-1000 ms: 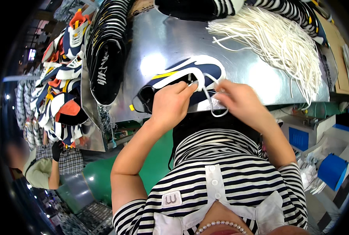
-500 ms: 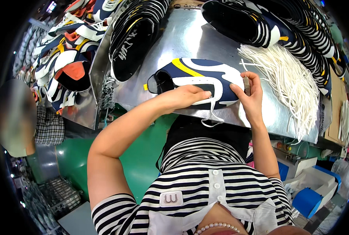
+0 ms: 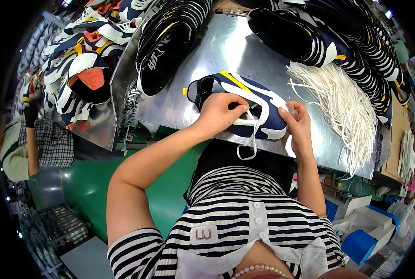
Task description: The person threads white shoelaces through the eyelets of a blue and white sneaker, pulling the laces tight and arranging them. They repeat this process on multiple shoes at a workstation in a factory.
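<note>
On the metal table in front of me lies a navy, white and yellow shoe upper (image 3: 273, 122), its toe pointing right and its heel opening left. My left hand (image 3: 221, 114) is over its lace opening, thumb and fingertips pinched on a white shoelace (image 3: 254, 140). The lace runs over the eyelet edge and hangs in a loop at the near side. At the toe my right hand (image 3: 298, 124) is closed around a small tool (image 3: 291, 110) with a flat brownish grip; a thin tip seems to stick up from it. The fingers partly hide that tool.
White laces (image 3: 340, 111) lie in a heap on the right. Nested shoe uppers (image 3: 163, 60) stand behind left, more stacked uppers (image 3: 286, 35) behind right. Past a metal divider (image 3: 126, 69) is a pile of finished-looking uppers (image 3: 88, 76). Another person (image 3: 40, 144) is at far left.
My left hand has lifted from lying on the upper into a pinch at the lace. The upper has shifted slightly right and tilted. The tool in my right hand has turned.
</note>
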`<action>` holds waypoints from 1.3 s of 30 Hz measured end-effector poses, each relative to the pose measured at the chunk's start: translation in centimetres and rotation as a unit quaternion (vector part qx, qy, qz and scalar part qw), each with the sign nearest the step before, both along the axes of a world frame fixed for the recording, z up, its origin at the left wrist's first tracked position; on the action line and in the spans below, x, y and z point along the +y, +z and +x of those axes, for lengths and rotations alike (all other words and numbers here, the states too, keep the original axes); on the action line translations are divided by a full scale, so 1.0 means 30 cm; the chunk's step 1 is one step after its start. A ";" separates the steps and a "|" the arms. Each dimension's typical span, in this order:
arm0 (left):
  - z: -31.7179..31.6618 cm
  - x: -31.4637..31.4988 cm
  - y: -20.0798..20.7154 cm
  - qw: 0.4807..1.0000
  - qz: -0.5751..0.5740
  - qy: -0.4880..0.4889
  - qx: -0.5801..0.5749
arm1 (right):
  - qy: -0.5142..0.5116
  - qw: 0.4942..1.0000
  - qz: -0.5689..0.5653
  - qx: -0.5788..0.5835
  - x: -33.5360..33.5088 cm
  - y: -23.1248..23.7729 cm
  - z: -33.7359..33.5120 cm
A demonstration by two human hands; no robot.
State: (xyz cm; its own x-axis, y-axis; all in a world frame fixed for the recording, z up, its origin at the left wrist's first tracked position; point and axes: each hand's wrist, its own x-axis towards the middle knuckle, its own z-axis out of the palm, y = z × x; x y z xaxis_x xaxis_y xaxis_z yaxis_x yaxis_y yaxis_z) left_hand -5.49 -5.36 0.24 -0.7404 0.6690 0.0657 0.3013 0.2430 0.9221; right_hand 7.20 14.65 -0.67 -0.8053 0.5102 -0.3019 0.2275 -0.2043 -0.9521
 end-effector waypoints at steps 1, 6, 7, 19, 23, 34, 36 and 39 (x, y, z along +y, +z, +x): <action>-0.003 -0.002 0.008 1.000 -0.026 -0.008 -0.015 | 0.008 0.999 -0.013 0.035 -0.005 -0.005 -0.006; -0.019 0.028 0.022 0.998 -0.053 -0.022 -0.036 | 0.041 0.999 0.020 -0.002 0.014 0.038 -0.015; -0.022 0.025 0.036 0.997 -0.060 -0.027 -0.042 | 0.050 0.999 0.010 0.006 0.017 0.043 -0.022; -0.135 -0.154 0.165 0.761 -0.180 0.123 0.612 | 0.068 0.996 -0.002 0.061 0.052 0.090 0.053; -0.332 -0.551 0.289 0.651 -0.325 0.265 0.633 | 0.056 0.997 -0.015 0.052 0.189 0.028 0.152; 0.129 0.007 0.378 0.953 0.040 -0.136 0.267 | 0.093 0.838 0.535 0.053 0.170 -0.025 0.063; 0.050 0.039 0.320 0.968 0.091 -0.023 0.234 | 0.051 0.843 0.528 0.086 0.180 -0.005 0.053; 0.046 0.034 0.290 0.948 0.060 0.039 0.310 | -0.003 0.927 0.347 0.144 0.181 -0.042 0.043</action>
